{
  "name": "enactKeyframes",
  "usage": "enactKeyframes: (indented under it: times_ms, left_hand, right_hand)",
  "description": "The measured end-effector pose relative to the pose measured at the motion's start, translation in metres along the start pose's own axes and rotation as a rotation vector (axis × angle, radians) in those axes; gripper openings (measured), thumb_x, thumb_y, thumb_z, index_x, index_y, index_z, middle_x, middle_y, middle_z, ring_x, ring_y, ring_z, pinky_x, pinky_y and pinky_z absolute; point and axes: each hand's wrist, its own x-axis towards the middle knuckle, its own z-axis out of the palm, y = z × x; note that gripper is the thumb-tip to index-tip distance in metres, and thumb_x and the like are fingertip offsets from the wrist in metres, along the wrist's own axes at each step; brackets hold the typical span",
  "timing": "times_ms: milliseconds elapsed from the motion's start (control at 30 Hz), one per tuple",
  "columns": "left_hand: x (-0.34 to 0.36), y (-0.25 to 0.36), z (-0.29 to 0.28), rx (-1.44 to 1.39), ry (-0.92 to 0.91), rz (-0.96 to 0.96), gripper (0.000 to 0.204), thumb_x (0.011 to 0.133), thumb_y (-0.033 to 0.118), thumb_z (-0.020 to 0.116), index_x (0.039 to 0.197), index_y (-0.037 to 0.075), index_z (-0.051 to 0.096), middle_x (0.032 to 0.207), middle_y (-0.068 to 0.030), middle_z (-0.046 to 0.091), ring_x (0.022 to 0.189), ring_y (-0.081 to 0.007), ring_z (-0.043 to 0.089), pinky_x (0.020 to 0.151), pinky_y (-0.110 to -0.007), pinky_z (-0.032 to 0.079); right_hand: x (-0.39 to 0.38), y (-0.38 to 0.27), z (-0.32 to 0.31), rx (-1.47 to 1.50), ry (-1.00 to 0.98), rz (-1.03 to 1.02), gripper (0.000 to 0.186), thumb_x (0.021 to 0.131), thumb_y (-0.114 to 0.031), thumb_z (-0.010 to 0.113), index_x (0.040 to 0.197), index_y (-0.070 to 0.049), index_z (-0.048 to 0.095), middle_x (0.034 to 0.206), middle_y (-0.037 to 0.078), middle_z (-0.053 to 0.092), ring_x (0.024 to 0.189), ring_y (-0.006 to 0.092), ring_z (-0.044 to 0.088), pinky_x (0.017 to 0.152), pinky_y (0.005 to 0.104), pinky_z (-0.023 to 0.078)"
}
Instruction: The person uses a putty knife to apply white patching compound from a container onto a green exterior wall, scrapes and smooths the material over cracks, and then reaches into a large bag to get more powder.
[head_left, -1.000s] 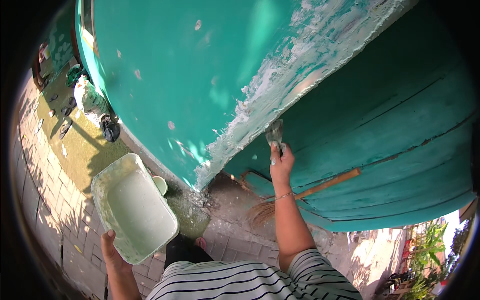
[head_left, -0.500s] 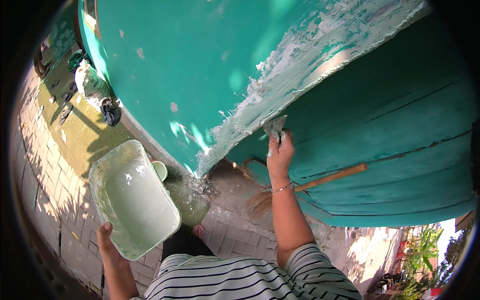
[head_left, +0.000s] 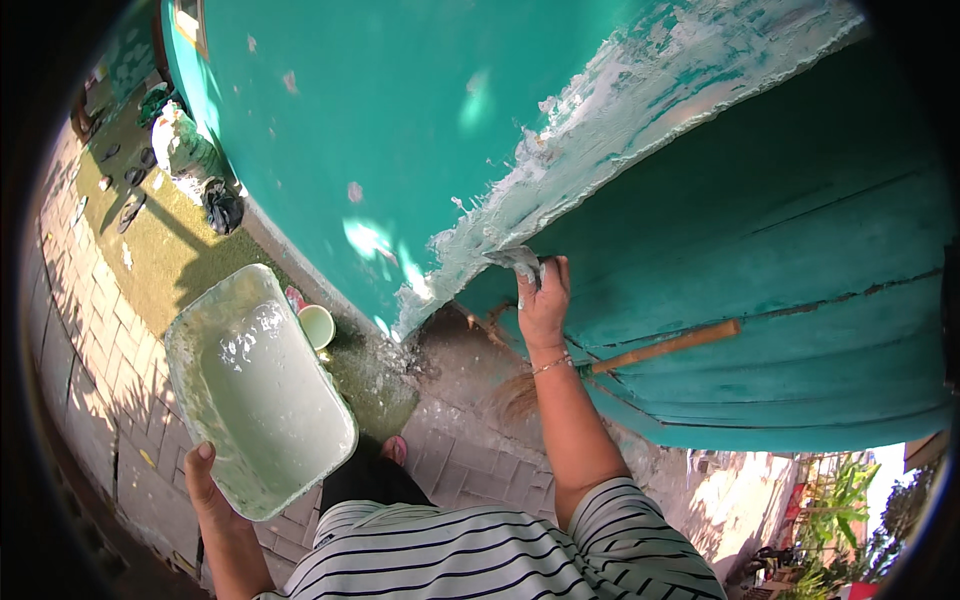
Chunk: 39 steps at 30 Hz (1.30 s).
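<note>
Scraper (head_left: 513, 259) is clasped by right fingers (head_left: 551, 276), arm (head_left: 576, 430) outstretched; left hand (head_left: 218, 510) holds tray (head_left: 193, 378).

Dark-striped white short-sleeved shirt (head_left: 470, 552); thin wrist bracelet (head_left: 553, 364); black legwear (head_left: 372, 483).

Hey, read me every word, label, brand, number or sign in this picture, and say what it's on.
None that I can read.
Tray, putty knife, broom, green wall: no lettering visible.
White sack: any print is too small to make out.
</note>
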Motion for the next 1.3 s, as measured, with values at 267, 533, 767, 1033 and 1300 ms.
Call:
enactKeyframes:
  times_ms: [267, 533, 767, 1033, 1300]
  left_hand:
    - [-0.003, 0.006, -0.013, 0.003, -0.037, 0.019, 0.067, 0.076, 0.034, 0.067, 0.13, -0.003, 0.05, 0.118, -0.0164, 0.062, 0.1, -0.0285, 0.064, 0.085, -0.041, 0.054]
    - [0.01, 0.01, -0.014, 0.063, -0.063, -0.018, 0.067, 0.077, 0.036, 0.065, 0.131, -0.001, 0.049, 0.118, -0.0165, 0.061, 0.101, -0.029, 0.063, 0.085, -0.041, 0.053]
    - [0.036, 0.024, -0.033, 0.08, -0.066, -0.058, 0.064, 0.08, 0.036, 0.061, 0.132, 0.001, 0.048, 0.12, -0.0149, 0.06, 0.102, -0.0286, 0.062, 0.085, -0.04, 0.053]
    - [0.09, 0.047, -0.064, 0.11, -0.291, -0.184, 0.068, 0.082, 0.039, 0.06, 0.136, 0.001, 0.043, 0.123, -0.0156, 0.057, 0.107, -0.0309, 0.059, 0.087, -0.044, 0.052]
    - [0.142, 0.041, -0.104, 0.331, -0.192, -0.163, 0.072, 0.077, 0.04, 0.058, 0.133, -0.003, 0.043, 0.119, -0.0179, 0.055, 0.104, -0.0309, 0.057, 0.082, -0.044, 0.051]
  right_hand:
    - [0.003, -0.051, -0.039, 0.092, 0.058, -0.031, 0.031, 0.091, -0.023, 0.064, 0.1, 0.004, 0.054, 0.098, 0.017, 0.052, 0.087, 0.0347, 0.052, 0.077, 0.0402, 0.045]
    - [0.035, -0.023, -0.001, 0.303, 0.13, 0.145, 0.033, 0.098, -0.031, 0.054, 0.1, 0.001, 0.054, 0.095, 0.015, 0.051, 0.081, 0.0313, 0.052, 0.073, 0.039, 0.044]
    - [-0.065, -0.003, 0.012, 0.05, 0.026, 0.481, 0.03, 0.096, -0.025, 0.058, 0.099, 0.004, 0.052, 0.093, 0.019, 0.053, 0.087, 0.035, 0.051, 0.078, 0.0425, 0.043]
    - [-0.016, -0.028, 0.04, -0.118, 0.188, 0.039, 0.041, 0.093, -0.029, 0.058, 0.109, 0.007, 0.045, 0.104, 0.026, 0.045, 0.095, 0.0427, 0.046, 0.083, 0.0497, 0.041]
    - [-0.107, 0.052, 0.097, -0.135, 0.299, 0.572, 0.033, 0.099, -0.021, 0.047, 0.115, 0.007, 0.041, 0.106, 0.022, 0.046, 0.095, 0.0392, 0.048, 0.088, 0.0467, 0.039]
